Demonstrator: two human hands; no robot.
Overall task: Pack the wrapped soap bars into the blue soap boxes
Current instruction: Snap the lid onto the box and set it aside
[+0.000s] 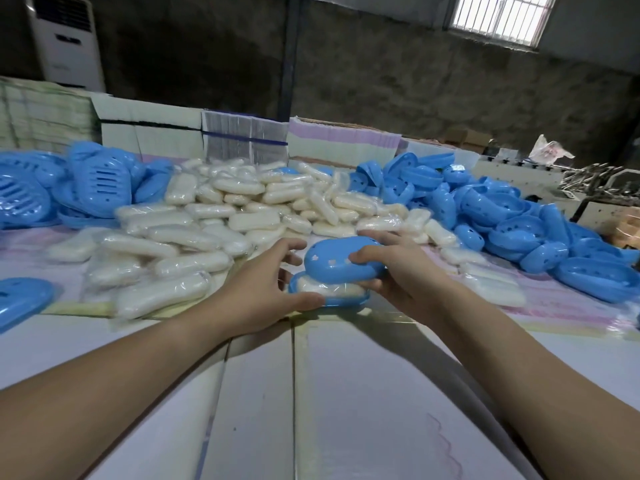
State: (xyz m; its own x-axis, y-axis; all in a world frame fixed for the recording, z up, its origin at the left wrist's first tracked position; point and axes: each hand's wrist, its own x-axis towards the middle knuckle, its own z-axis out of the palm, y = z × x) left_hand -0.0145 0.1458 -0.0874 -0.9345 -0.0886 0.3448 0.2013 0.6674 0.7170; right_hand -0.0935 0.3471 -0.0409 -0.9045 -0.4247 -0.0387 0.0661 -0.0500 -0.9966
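A blue soap box base (337,302) lies on the white table in the middle, with a wrapped white soap bar (332,289) inside it. A blue perforated lid (337,263) sits tilted over the bar, only partly covering it. My right hand (394,271) grips the lid's right end, fingers curled over its top. My left hand (263,289) holds the base's left end, thumb on its front rim. A big heap of wrapped soap bars (214,220) lies behind and to the left.
Blue lids (97,181) are piled at the far left, blue box halves (502,216) at the right. One blue lid (20,299) lies at the left edge. Stacked flat cartons (242,140) line the table's back. The white table (311,393) stretches toward me.
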